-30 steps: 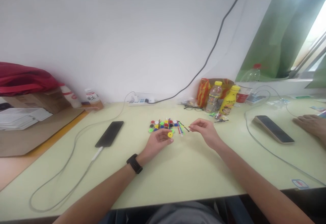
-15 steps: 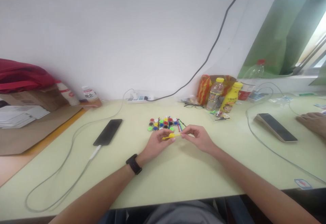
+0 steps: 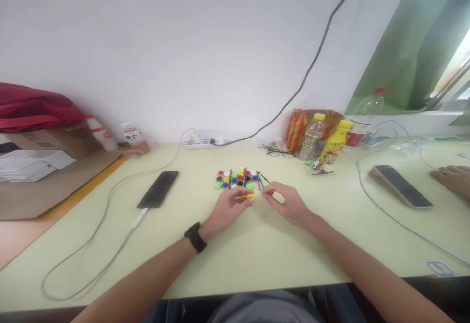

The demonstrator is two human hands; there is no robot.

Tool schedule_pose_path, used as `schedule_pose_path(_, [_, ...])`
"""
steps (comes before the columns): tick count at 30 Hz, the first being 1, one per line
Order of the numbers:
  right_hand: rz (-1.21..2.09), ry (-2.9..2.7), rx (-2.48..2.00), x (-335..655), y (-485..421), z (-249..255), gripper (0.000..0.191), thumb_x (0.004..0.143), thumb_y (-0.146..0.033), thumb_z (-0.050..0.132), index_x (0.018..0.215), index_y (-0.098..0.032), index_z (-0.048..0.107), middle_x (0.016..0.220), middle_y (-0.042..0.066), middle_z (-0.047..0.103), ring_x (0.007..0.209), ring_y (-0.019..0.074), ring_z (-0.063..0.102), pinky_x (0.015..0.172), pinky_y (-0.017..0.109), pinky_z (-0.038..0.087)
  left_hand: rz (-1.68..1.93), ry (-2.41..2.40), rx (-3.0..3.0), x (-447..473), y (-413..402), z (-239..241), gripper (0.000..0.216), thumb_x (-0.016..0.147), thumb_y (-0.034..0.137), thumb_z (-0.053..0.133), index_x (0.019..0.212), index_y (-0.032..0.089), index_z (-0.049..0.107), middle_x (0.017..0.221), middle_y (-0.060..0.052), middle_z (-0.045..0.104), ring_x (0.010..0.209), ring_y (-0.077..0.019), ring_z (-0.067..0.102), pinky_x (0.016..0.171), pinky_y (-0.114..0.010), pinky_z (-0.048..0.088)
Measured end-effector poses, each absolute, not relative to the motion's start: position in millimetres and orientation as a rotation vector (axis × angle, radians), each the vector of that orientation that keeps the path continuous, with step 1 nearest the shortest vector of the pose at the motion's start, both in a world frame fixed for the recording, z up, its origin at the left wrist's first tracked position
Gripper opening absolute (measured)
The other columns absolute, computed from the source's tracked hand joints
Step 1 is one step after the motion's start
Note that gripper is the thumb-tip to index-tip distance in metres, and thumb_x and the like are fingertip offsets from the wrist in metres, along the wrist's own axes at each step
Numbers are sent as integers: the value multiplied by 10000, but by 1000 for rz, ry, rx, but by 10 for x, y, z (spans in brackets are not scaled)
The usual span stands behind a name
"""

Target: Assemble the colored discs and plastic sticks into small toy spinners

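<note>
My left hand (image 3: 228, 210) pinches a thin yellow plastic piece (image 3: 250, 196) between thumb and fingers. It looks like a short stick with a wider yellow end, which points to the right. Close by on the right, my right hand (image 3: 288, 203) has its thumb and forefinger brought together. If anything is between those fingertips, it is too small to make out, and a narrow gap parts them from the yellow piece. Just beyond both hands, rows of small round coloured caps (image 3: 218, 185) lie on the table, with thin coloured sticks (image 3: 260, 181) across and beside them.
A phone (image 3: 158, 189) on a charging cable lies to the left. At the back right stand a clear bottle (image 3: 312, 137) and a yellow bottle (image 3: 336, 142), near eyeglasses (image 3: 281, 153). Another phone-like device (image 3: 402, 186) and another person's hand (image 3: 451, 181) are farther right.
The yellow piece has turned in my left fingers and shows shorter. My right fingertips have come away from its end, slightly to the right. The view has shifted a little.
</note>
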State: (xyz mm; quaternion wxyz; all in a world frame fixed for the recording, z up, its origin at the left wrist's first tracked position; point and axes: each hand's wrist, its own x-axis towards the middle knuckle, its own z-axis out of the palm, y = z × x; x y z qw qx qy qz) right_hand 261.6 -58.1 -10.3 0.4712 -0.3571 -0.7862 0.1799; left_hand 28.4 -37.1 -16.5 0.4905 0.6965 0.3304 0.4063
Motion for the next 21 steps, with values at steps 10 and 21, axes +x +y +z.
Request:
schedule_pose_path(10, [406, -1957, -760, 2610, -556, -156, 133, 996, -197, 575, 921, -238, 677, 995, 86, 732, 925, 208, 705, 827, 348, 564, 960, 770, 1506, 268, -336, -149, 346, 821, 368, 838, 1088, 165, 752, 1082, -90, 726, 918, -199, 713, 875, -360, 616])
schedule_pose_path(21, [668, -1995, -891, 2629, -595, -31, 99, 951, -273, 649, 901, -213, 711, 831, 41, 687, 767, 178, 634, 740, 311, 530, 1033, 805, 1872, 265, -391, -145, 232, 898, 351, 752, 1044, 170, 751, 1049, -92, 768, 986, -227, 738, 925, -368, 600])
